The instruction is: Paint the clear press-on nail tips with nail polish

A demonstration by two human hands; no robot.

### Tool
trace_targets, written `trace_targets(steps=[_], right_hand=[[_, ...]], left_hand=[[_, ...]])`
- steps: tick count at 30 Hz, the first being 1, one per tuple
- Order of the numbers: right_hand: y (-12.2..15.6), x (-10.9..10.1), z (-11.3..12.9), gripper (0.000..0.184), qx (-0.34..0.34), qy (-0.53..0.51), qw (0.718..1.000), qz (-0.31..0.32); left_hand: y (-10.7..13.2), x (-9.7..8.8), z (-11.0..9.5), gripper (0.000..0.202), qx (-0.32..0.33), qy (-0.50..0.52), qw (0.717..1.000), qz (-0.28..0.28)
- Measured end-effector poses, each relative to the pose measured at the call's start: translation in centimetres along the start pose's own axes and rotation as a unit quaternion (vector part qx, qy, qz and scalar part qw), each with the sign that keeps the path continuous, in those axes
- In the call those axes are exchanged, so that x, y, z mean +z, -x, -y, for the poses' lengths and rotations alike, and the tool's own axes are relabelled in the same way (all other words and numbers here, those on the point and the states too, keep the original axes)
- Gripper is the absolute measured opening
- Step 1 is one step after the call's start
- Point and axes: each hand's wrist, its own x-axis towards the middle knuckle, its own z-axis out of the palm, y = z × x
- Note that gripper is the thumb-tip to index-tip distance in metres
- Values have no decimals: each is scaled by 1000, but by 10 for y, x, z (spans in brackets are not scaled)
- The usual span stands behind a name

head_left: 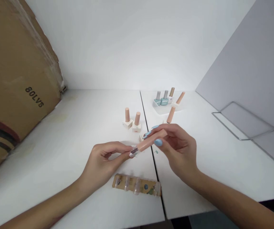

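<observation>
My right hand (178, 148) pinches a peach nail-polish brush cap (148, 142), its brush tip pointing left. My left hand (105, 159) pinches a small clear false nail (134, 150) right at the brush tip. Below the hands, a tan card strip (137, 185) carrying several clear false nails lies on the white table (79, 143). Two peach-capped polish bottles (132, 121) stand just behind the hands, and another small bottle sits partly hidden behind the cap.
A white tray (162, 108) at the back holds teal and white polish bottles, with two peach-capped ones beside it. A large cardboard box (15, 86) fills the left. A clear acrylic stand (244, 121) leans by the grey right wall. A seam splits the table.
</observation>
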Motion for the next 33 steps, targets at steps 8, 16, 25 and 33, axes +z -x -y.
trace_targets(steps=[8,16,25,33], right_hand=[[-2,-1,-1,11,18,48,996,-76],[2,2,-4,16,-3,39,999,-9],[1,-2,-2,11,-7,28,999,-24],[-2,-1,-3,3,20,58,995,-79]], left_hand=[[0,1,2,4,11,-33,999,-36],[2,0,1,7,19,-62,998,-22],[0,0,-3,5,-20,-15,999,-20],[0,-1,-2,6,-36,19,999,9]])
